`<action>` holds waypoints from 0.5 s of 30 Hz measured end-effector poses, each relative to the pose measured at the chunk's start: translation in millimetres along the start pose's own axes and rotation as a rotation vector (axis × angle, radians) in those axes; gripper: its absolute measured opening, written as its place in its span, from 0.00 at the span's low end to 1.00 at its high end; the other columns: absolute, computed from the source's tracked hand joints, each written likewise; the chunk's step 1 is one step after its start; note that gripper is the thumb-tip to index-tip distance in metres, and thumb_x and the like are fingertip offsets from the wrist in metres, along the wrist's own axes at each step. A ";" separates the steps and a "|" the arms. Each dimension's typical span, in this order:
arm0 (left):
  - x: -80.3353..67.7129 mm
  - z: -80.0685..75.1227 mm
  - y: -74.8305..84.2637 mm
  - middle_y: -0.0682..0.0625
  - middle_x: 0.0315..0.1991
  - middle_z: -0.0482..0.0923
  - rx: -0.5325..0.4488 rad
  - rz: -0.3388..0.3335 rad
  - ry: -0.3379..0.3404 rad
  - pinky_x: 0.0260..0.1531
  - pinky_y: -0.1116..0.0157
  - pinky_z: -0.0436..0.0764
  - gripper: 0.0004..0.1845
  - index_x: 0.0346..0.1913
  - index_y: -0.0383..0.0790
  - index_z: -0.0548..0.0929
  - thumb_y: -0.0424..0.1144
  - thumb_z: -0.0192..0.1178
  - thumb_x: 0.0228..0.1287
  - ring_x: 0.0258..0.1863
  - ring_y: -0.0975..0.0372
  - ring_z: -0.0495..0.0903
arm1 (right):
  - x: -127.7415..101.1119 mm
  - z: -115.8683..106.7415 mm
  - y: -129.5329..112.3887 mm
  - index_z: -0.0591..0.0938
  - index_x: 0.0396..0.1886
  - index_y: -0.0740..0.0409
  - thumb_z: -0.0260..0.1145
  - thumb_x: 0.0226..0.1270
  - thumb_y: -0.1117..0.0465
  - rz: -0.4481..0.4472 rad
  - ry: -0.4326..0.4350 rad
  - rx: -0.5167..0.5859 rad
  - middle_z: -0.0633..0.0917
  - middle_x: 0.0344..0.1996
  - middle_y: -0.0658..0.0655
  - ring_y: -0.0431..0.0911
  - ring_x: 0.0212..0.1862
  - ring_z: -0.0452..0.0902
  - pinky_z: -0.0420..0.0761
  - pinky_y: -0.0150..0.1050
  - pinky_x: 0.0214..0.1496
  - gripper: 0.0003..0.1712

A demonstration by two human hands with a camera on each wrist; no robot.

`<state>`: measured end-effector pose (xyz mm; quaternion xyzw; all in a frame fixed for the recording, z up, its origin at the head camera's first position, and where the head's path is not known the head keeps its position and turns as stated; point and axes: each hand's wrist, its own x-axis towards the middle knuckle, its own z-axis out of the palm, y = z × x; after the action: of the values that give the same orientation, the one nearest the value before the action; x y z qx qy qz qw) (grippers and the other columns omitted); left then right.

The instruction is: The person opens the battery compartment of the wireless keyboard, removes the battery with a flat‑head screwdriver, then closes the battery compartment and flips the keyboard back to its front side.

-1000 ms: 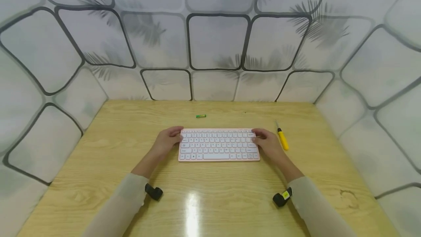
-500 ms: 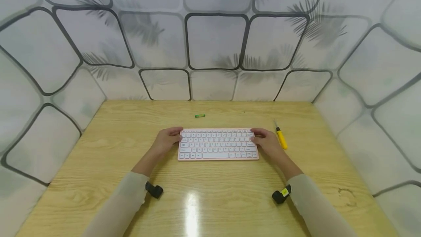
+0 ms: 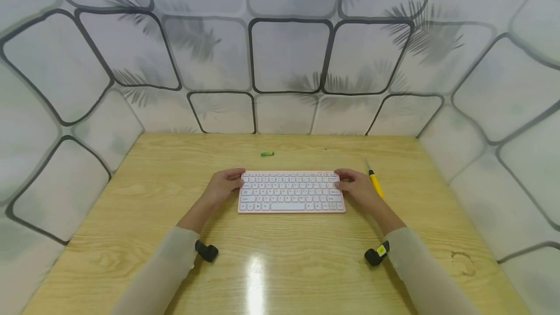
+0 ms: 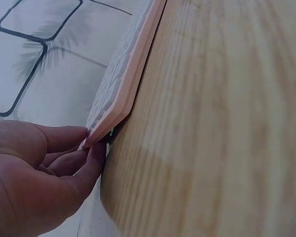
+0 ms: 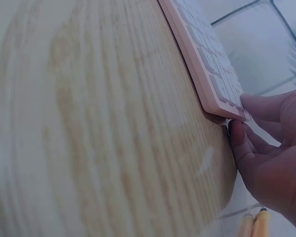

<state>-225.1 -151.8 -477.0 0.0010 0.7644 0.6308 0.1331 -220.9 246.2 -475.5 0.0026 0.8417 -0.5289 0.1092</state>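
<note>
Wooden table (image 3: 131, 237) | left hand (image 3: 220, 186), right hand (image 3: 358, 189) pinch keyboard (image 3: 290, 192) ends | step: gripping | next: even two-handed lift

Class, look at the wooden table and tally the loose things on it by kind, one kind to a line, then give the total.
Keyboard, pink with white keys, gripped at its ends by the left hand and right hand: 1
Screwdriver, yellow-handled: 1
Battery, green: 1
Total: 3

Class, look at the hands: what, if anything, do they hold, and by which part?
The keyboard: left hand grips its left end, right hand its right end.
</note>
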 end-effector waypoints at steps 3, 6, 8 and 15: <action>-0.3 -0.2 0.5 0.39 0.65 0.69 0.016 0.003 0.002 0.60 0.59 0.71 0.24 0.66 0.34 0.69 0.29 0.54 0.69 0.64 0.52 0.70 | 1.2 0.1 1.0 0.73 0.63 0.55 0.64 0.67 0.59 0.004 0.001 -0.004 0.76 0.57 0.59 0.51 0.55 0.71 0.71 0.46 0.62 0.25; -0.9 -0.1 3.2 0.39 0.65 0.68 0.055 0.001 -0.005 0.59 0.59 0.72 0.23 0.67 0.35 0.69 0.30 0.53 0.69 0.64 0.52 0.70 | 0.7 -0.2 1.6 0.73 0.64 0.54 0.64 0.67 0.58 0.001 0.012 -0.033 0.76 0.57 0.58 0.52 0.56 0.71 0.70 0.47 0.63 0.26; -1.4 0.4 5.3 0.39 0.66 0.68 0.084 -0.004 -0.013 0.59 0.59 0.72 0.23 0.67 0.35 0.69 0.30 0.53 0.69 0.64 0.52 0.70 | -0.1 -0.5 2.6 0.73 0.64 0.53 0.65 0.66 0.56 0.003 0.026 -0.049 0.76 0.57 0.58 0.52 0.56 0.71 0.69 0.47 0.63 0.26; -5.5 2.1 11.9 0.41 0.66 0.68 0.152 -0.014 -0.036 0.60 0.57 0.71 0.23 0.67 0.36 0.69 0.35 0.51 0.72 0.63 0.52 0.70 | -3.3 -2.9 7.5 0.73 0.64 0.54 0.61 0.70 0.53 0.002 0.051 -0.076 0.76 0.57 0.58 0.52 0.55 0.70 0.71 0.47 0.61 0.25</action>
<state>-221.4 -148.3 -464.8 0.0172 0.8075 0.5700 0.1509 -217.3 252.4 -480.4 0.0127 0.8637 -0.4962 0.0879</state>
